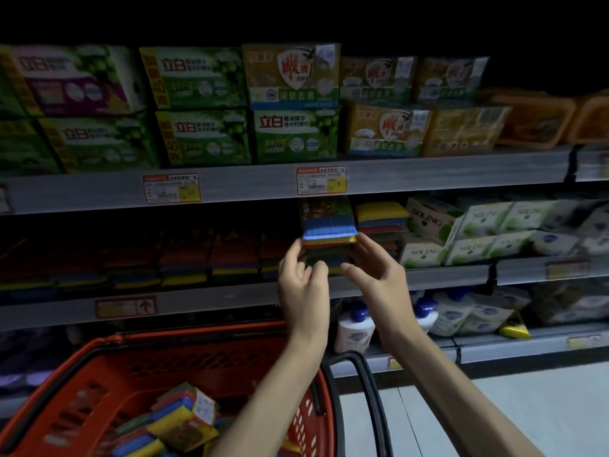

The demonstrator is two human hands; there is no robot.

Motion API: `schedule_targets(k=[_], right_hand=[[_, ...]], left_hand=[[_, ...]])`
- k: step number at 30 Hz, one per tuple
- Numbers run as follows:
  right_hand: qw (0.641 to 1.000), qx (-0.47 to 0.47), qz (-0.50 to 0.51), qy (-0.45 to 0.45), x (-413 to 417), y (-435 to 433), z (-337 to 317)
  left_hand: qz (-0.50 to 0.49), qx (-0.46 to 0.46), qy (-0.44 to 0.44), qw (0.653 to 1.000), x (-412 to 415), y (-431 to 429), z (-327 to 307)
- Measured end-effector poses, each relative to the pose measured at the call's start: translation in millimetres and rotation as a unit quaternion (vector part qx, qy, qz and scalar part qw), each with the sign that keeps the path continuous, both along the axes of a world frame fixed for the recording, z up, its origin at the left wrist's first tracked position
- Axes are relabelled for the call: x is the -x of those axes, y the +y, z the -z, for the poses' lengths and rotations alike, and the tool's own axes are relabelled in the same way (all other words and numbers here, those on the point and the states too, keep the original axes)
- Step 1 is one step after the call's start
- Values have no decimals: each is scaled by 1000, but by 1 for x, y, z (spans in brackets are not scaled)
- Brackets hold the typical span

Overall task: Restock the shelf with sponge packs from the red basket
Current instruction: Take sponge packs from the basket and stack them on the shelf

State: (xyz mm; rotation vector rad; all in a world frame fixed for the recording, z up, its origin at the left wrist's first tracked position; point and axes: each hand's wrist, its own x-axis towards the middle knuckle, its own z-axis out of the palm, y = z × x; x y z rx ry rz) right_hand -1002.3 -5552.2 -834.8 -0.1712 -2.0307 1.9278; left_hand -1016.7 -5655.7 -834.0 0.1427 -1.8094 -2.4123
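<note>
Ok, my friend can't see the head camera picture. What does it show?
A left hand and right hand hold a sponge pack at the middle shelf, next to other sponges. Below, a red basket holds more packs.

Shop: price-tagged shelves of goods.

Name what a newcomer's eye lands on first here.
The multicoloured sponge pack at centre, held up by the left hand and right hand at the front of the middle shelf. Next comes the red basket at lower left with spare packs inside, then the bright green and yellow soap boxes on the top shelf.
</note>
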Motion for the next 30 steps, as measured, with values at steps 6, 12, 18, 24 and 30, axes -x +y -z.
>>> schedule_targets(k=[6, 12, 18, 24, 30], right_hand=[[1000, -8, 7, -19, 9, 2, 1], [1000, -10, 1, -28, 11, 2, 2], [999, -34, 2, -27, 13, 2, 3], [997, -56, 32, -43, 14, 0, 4], [997, -54, 37, -39, 15, 1, 5]], left_hand=[[-14, 10, -3, 1000, 10, 3, 5], [-20, 47, 2, 999, 18, 2, 6], [-6, 72, -10, 997, 18, -1, 9], [3, 102, -19, 995, 17, -3, 4], [20, 102, -27, 994, 20, -3, 5]])
